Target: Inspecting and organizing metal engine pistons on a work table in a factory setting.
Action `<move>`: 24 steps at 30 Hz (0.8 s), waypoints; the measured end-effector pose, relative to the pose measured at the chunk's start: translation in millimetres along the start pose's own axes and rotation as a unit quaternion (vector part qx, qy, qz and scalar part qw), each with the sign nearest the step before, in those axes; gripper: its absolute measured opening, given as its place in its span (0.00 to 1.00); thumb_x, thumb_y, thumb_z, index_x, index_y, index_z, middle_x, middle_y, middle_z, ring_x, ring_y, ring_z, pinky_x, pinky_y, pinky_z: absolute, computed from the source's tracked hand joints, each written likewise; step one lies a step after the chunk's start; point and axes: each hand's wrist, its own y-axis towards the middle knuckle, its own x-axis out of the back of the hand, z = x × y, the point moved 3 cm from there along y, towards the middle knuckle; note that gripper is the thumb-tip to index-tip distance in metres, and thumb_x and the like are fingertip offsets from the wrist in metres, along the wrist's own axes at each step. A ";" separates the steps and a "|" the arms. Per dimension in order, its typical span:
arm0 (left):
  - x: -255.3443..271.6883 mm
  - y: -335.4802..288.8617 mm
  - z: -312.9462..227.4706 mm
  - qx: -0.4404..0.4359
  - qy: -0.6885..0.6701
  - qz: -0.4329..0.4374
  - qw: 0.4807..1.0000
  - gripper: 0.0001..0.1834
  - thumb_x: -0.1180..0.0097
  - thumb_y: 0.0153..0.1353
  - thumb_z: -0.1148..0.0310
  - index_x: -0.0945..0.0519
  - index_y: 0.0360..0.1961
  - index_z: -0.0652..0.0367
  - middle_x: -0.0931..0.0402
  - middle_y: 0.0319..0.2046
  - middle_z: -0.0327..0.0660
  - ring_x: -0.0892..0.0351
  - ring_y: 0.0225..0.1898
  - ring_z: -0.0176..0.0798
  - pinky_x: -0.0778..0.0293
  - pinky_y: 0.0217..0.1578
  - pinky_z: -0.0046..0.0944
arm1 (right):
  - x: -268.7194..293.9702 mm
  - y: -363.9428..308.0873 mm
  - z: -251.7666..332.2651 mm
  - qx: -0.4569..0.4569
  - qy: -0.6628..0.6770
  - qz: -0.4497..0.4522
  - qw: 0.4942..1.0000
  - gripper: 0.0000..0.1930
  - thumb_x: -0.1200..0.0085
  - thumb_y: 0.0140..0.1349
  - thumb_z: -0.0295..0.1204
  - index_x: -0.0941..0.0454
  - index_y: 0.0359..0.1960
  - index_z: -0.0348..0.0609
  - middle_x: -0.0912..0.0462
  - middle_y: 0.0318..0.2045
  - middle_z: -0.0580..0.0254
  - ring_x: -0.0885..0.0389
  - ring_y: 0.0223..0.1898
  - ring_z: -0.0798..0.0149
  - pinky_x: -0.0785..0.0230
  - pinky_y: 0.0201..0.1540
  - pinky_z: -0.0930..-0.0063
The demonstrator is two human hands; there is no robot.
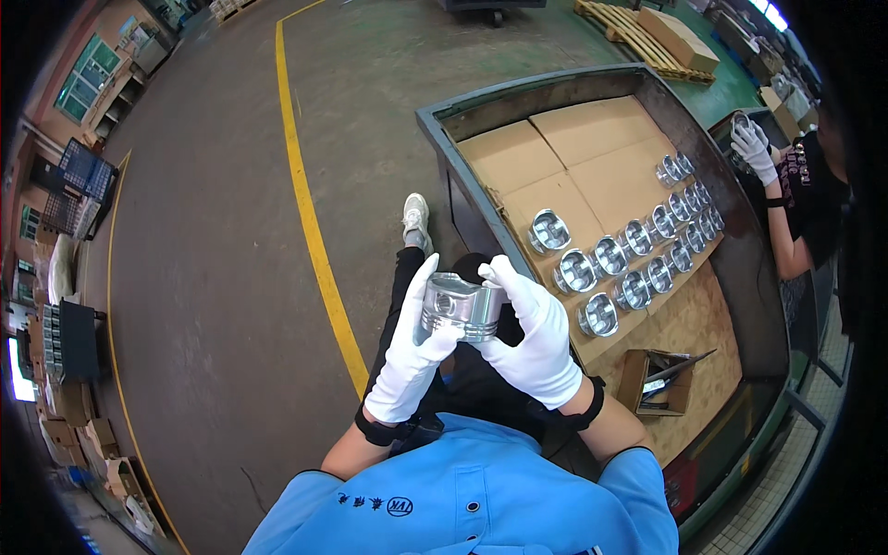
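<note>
A shiny metal engine piston (460,308) is held up in front of my body, between both hands. My left hand (411,347), in a white glove, grips its left side with the thumb near the ringed lower edge. On the other side my right hand (536,338), gloved the same way, closes its fingers and thumb round the piston. A round pin hole shows in the piston's side. To my right, several more pistons (575,270) stand in rows on cardboard inside a metal-walled bench.
The bench's raised grey rim (532,85) borders the cardboard sheet (592,139). A small carton (636,377) of tools sits at its near end. Beyond the right wall, a co-worker's gloved hand (754,148) holds a metal part. A yellow floor line (310,213) runs on my left.
</note>
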 end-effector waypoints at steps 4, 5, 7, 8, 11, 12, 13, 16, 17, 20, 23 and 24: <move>4.0 0.7 1.3 -0.052 0.054 0.012 0.997 0.57 0.23 0.54 0.63 0.48 0.78 0.59 0.33 0.63 0.44 0.29 0.62 0.39 0.31 0.63 0.41 | 0.0 -1.8 -2.5 -0.011 -0.022 0.034 0.999 0.42 0.30 0.45 0.23 0.30 0.67 0.38 0.15 0.49 0.49 0.16 0.47 0.48 0.24 0.49 0.60; 4.0 0.6 1.7 -0.056 0.055 0.013 0.997 0.57 0.23 0.53 0.64 0.48 0.78 0.59 0.33 0.63 0.44 0.28 0.62 0.39 0.30 0.63 0.41 | -1.1 -4.5 -3.8 -0.020 -0.029 0.037 0.999 0.42 0.30 0.44 0.23 0.30 0.67 0.39 0.15 0.49 0.49 0.16 0.46 0.48 0.24 0.48 0.60; 3.8 -0.5 2.3 -0.064 0.059 0.017 0.996 0.58 0.22 0.52 0.68 0.48 0.78 0.59 0.33 0.64 0.44 0.28 0.62 0.40 0.30 0.63 0.41 | -2.0 -5.5 -3.8 -0.031 -0.035 0.036 0.998 0.42 0.30 0.44 0.22 0.29 0.67 0.39 0.15 0.48 0.49 0.16 0.44 0.48 0.24 0.46 0.60; 3.5 -1.7 2.0 -0.067 0.074 0.017 0.995 0.58 0.22 0.51 0.69 0.49 0.78 0.59 0.34 0.64 0.44 0.28 0.63 0.40 0.30 0.64 0.41 | -2.4 -4.4 -1.8 -0.034 -0.033 0.032 0.998 0.42 0.30 0.43 0.22 0.28 0.66 0.39 0.15 0.48 0.49 0.16 0.43 0.48 0.24 0.45 0.60; -5.5 -6.1 -4.9 -0.075 0.087 0.017 0.993 0.59 0.23 0.50 0.75 0.50 0.78 0.58 0.35 0.66 0.45 0.30 0.66 0.42 0.31 0.65 0.43 | -3.7 -4.5 -2.3 -0.018 -0.014 0.044 0.999 0.41 0.30 0.42 0.21 0.27 0.64 0.40 0.15 0.46 0.50 0.15 0.40 0.49 0.24 0.41 0.62; -6.8 -6.8 -5.2 -0.072 0.093 0.019 0.993 0.59 0.23 0.49 0.75 0.50 0.78 0.58 0.35 0.66 0.45 0.31 0.66 0.42 0.31 0.65 0.43 | -4.8 -5.1 -3.8 -0.008 -0.005 0.051 0.999 0.41 0.29 0.41 0.21 0.27 0.64 0.40 0.15 0.45 0.50 0.15 0.39 0.49 0.24 0.40 0.63; -7.6 -7.6 -5.5 -0.069 0.100 0.021 0.992 0.60 0.22 0.49 0.75 0.49 0.78 0.58 0.36 0.66 0.45 0.31 0.66 0.42 0.31 0.65 0.43 | -6.0 -5.5 -4.7 0.018 -0.026 0.039 0.999 0.39 0.30 0.41 0.20 0.26 0.63 0.40 0.14 0.44 0.50 0.15 0.39 0.50 0.23 0.38 0.64; -6.9 -8.4 -3.3 -0.084 0.136 0.022 0.987 0.61 0.20 0.46 0.74 0.47 0.77 0.58 0.36 0.66 0.44 0.32 0.66 0.41 0.31 0.65 0.43 | -4.4 -6.2 -0.4 0.047 -0.006 -0.005 0.999 0.37 0.30 0.43 0.20 0.25 0.61 0.41 0.15 0.43 0.51 0.15 0.38 0.50 0.23 0.38 0.64; -4.9 -8.3 -2.8 -0.094 0.152 0.025 0.984 0.61 0.20 0.46 0.74 0.47 0.77 0.58 0.37 0.66 0.44 0.32 0.66 0.41 0.31 0.65 0.43 | -5.4 -13.9 -1.9 -0.005 0.022 -0.003 1.000 0.31 0.30 0.44 0.21 0.23 0.55 0.41 0.17 0.42 0.53 0.16 0.38 0.52 0.23 0.39 0.65; -0.8 -7.3 -4.2 -0.087 0.157 0.009 0.984 0.59 0.18 0.45 0.72 0.43 0.76 0.60 0.33 0.63 0.43 0.29 0.63 0.39 0.33 0.65 0.42 | -7.4 -21.9 -9.1 -0.063 0.068 -0.013 0.996 0.28 0.29 0.45 0.23 0.23 0.51 0.40 0.19 0.41 0.55 0.17 0.38 0.54 0.24 0.40 0.67; -4.9 -7.3 -9.9 -0.068 0.095 0.002 0.993 0.57 0.19 0.46 0.72 0.41 0.75 0.62 0.28 0.57 0.41 0.28 0.61 0.36 0.34 0.65 0.41 | -13.6 -29.1 -21.2 -0.129 0.140 -0.004 0.982 0.27 0.28 0.44 0.21 0.25 0.48 0.40 0.20 0.42 0.55 0.17 0.37 0.60 0.25 0.40 0.71; -4.6 -7.5 -10.6 -0.070 0.097 -0.003 0.993 0.56 0.19 0.46 0.72 0.40 0.74 0.62 0.28 0.57 0.40 0.28 0.60 0.36 0.34 0.64 0.40 | -15.7 -31.9 -25.6 -0.149 0.168 -0.004 0.974 0.27 0.28 0.44 0.20 0.25 0.48 0.40 0.20 0.42 0.55 0.17 0.37 0.62 0.25 0.40 0.71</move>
